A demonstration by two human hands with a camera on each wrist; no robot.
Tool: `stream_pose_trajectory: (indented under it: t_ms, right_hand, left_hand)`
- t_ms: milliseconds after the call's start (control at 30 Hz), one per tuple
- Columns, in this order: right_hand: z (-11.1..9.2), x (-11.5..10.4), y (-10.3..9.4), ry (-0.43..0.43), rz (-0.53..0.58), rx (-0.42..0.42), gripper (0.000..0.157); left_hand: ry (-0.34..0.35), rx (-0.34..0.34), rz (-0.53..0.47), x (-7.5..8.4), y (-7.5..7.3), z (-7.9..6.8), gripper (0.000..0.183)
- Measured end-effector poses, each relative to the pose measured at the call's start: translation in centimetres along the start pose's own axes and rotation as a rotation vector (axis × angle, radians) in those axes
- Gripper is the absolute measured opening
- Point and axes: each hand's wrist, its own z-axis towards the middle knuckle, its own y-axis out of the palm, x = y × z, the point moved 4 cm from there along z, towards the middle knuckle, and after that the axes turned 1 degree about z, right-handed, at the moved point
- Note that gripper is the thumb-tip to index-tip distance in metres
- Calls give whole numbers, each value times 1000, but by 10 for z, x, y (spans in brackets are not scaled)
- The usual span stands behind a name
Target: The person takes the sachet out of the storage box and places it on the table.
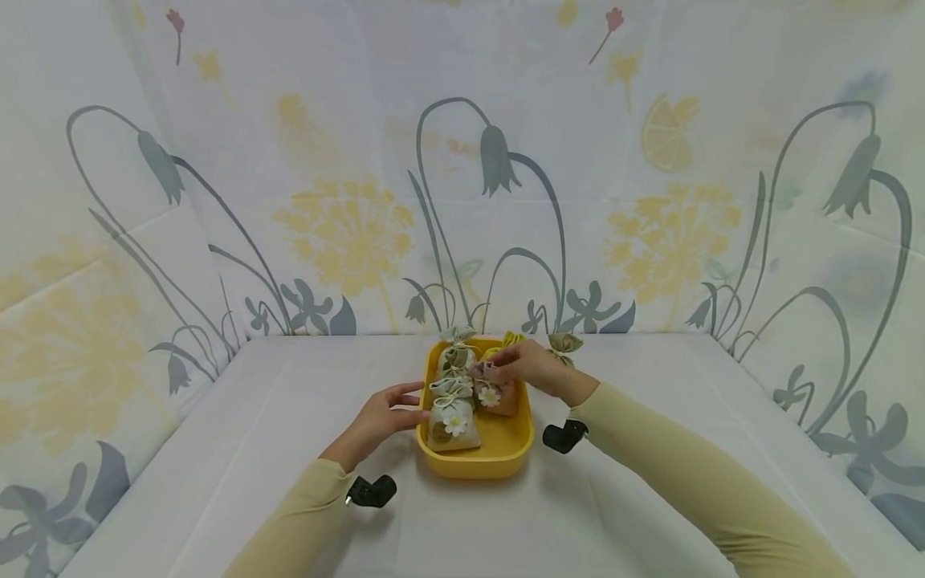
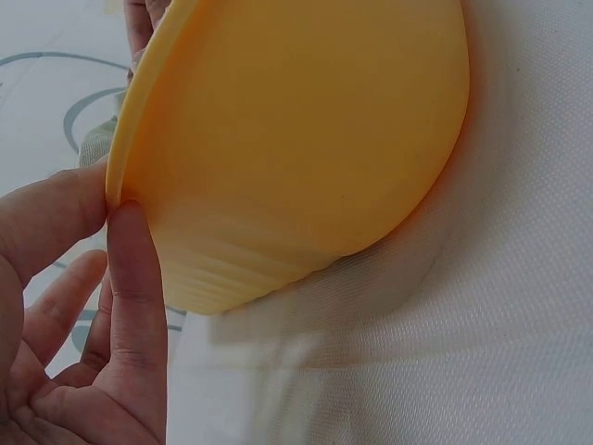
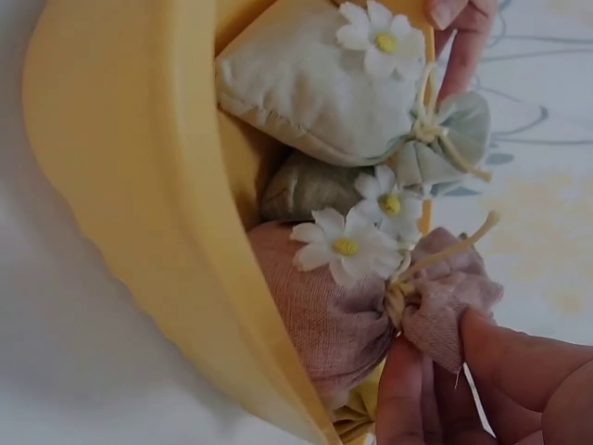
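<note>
A yellow plastic tub (image 1: 477, 467) stands on the white-covered table with several small drawstring sachets in it. My left hand (image 1: 379, 421) pinches the tub's left rim between thumb and finger, plain in the left wrist view. Inside the tub's right half, my right hand (image 1: 538, 369) pinches the gathered neck of a dusty-pink sachet (image 3: 320, 311) that has a white daisy on its tie. Beside it, a pale sachet (image 3: 310, 88) with a daisy leans in the near left of the tub. Behind that one is a darker green sachet (image 3: 310, 190), partly hidden.
Past the tub's far right side shows an olive-green sachet top (image 1: 565, 343), mostly behind my right hand. A yellow sachet (image 1: 513, 339) shows at the tub's back right, and another pale sachet (image 1: 457, 333) at its back left. Flower-printed cloth (image 1: 347, 160) hangs behind the table.
</note>
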Motion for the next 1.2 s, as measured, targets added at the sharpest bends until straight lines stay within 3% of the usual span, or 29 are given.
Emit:
stream_pose_trajectory:
  t_ms: [200,467,767,1200]
  right_hand:
    - [2,2,-3,-35,29,9,21]
    - [-1,1,2,-47,-47,-57,32]
    - [-2,5,4,-51,-97,-21,23]
    - [-6,1,-2,-33,-49,59,19]
  left_hand:
    - [6,1,-1,0,0,0,63]
    - [10,-5,-19,-1,0,2,63]
    - [7,-1,-5,-2,0,3,63]
    - [7,-14,-5,-3,0,4,64]
